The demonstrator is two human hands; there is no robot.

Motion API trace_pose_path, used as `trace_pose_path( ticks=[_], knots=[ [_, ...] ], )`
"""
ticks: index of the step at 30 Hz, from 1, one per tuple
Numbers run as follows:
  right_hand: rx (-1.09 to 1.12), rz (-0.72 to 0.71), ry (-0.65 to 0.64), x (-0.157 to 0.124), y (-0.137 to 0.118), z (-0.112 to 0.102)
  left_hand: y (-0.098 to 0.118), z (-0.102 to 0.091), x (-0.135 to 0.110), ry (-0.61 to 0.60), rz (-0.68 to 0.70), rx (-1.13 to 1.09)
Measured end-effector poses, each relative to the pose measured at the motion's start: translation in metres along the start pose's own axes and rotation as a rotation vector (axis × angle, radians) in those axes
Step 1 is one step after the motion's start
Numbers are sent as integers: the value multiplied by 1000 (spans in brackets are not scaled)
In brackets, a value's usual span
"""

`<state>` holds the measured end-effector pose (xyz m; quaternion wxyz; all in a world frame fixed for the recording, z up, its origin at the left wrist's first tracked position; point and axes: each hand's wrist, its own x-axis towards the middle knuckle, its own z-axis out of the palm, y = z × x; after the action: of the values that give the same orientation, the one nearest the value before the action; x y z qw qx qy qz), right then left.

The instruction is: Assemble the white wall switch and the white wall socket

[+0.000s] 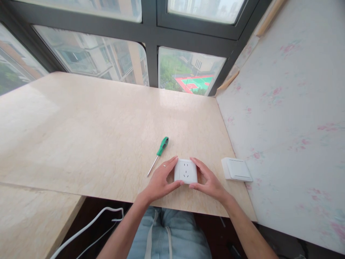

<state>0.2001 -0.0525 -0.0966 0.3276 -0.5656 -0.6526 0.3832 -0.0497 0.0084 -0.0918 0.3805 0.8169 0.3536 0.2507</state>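
Note:
A white wall socket (185,172) with several slots in its face lies face up on the beige stone-patterned counter (113,136), near its front edge. My left hand (163,178) grips its left side, thumb at the near corner and fingers at the far corner. On the opposite side my right hand (207,180) holds it the same way. Beyond my left hand lies a screwdriver (159,153) with a green and black handle, its metal tip toward me. To the right of my right hand, a white switch (237,169) with a wide rocker sits against the wall.
The wallpapered wall (291,118) with pink flowers bounds the right side. Dark-framed windows (152,32) stand along the back. A white cable (88,225) hangs below the counter at the lower left, beside another counter section (32,216).

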Motion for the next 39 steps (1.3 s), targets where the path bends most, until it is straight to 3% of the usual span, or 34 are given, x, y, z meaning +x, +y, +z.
trace_pose_path(
  ticks=[6, 20, 30, 39],
  knots=[
    [-60, -37, -17, 2, -2, -3, 1, -2, 0, -45, 9, 12],
    [-81, 25, -57, 3, -9, -7, 3, -6, 3, -86, -59, -71],
    [185, -1, 63, -1, 4, 6, -1, 2, 2, -25, -71, -113],
    [199, -1, 64, 0, -2, 4, -1, -1, 3, -39, -100, -131]
  ],
)
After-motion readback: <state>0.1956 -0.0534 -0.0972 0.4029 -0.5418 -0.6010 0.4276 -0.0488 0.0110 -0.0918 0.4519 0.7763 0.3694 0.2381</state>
